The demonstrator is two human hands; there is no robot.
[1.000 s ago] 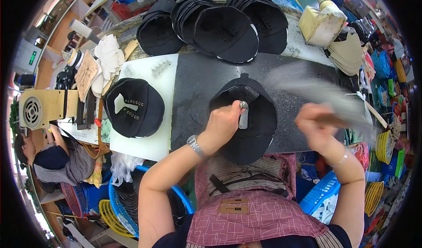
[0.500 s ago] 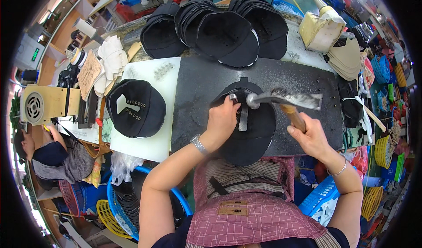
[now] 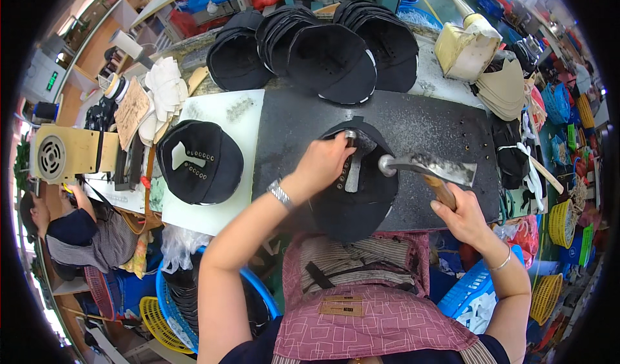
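My left hand (image 3: 325,162) pinches a short metal punch (image 3: 351,135), held upright on a black shoe upper (image 3: 356,215). A row of metal eyelets and a pale strip (image 3: 352,173) show beside the fingers; the punch's lower end is hidden. My right hand (image 3: 466,217) is closed round the wooden handle of a metal hammer (image 3: 434,166). The hammer's round face hangs right of the punch, apart from it. Beneath the upper is a dark board (image 3: 445,131). To the left, another black upper (image 3: 210,183), with two eyelet rows, rests on a white board (image 3: 248,122).
Stacked black uppers (image 3: 329,57) stand along the back. A yellowed block with a cone (image 3: 466,49) and beige sheet pieces (image 3: 502,91) are at back right. A beige machine (image 3: 71,152) stands left, near a seated co-worker (image 3: 90,235). Blue baskets (image 3: 169,306) flank me below.
The hammer has moved right and toward me, away from the punch. My left hand and the punch have shifted slightly farther up the upper, which has moved a little left.
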